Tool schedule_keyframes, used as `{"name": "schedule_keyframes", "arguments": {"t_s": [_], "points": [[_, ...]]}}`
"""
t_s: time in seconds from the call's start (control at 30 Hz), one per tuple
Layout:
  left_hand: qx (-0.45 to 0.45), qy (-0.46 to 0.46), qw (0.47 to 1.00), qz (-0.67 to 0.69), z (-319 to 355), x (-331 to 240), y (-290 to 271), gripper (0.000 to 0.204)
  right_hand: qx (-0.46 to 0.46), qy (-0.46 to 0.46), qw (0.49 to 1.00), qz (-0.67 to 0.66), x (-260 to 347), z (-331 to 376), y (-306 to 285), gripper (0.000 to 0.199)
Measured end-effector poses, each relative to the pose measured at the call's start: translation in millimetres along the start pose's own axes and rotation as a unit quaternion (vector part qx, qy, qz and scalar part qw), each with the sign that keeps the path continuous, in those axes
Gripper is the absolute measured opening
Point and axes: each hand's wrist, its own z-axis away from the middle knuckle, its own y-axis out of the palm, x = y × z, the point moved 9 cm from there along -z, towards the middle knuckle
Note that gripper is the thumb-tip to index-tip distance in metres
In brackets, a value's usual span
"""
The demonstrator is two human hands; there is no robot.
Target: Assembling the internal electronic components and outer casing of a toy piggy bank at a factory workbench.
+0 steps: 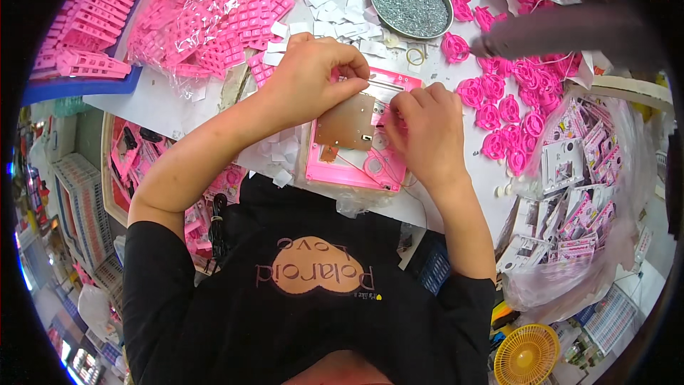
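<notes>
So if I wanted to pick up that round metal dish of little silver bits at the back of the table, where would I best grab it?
Probably by the rim of the round metal dish, one hand each side, coming straight down from above. It lies flat and is filled with loose silver bits, so it needs lifting level. Its near-right edge looks freest; white paper scraps crowd its left side.

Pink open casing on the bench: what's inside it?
Inside the pink casing lie a brown circuit board and thin wires. The left hand and right hand cover its upper and right parts.
</notes>
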Motion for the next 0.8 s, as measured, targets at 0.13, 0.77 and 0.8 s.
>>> {"name": "schedule_keyframes", "arguments": {"t_s": [0.13,0.77,0.8], "points": [[-0.011,0.012,1.0,-0.02,-3.5,-4.4,2.3,0.008,-0.002,0.004,1.0,-0.004,7.3,7.9,-5.9,0.014],[0.307,0.22,0.855,-0.355,-22.2,-49.0,86.9,0.008,-0.012,0.04,0.996,-0.082,18.6,23.1,0.3,0.011],[0.314,0.236,0.848,-0.355,-19.8,-52.0,88.7,0.008,-0.013,0.049,0.995,-0.087,18.6,22.8,-0.1,0.011]]}}
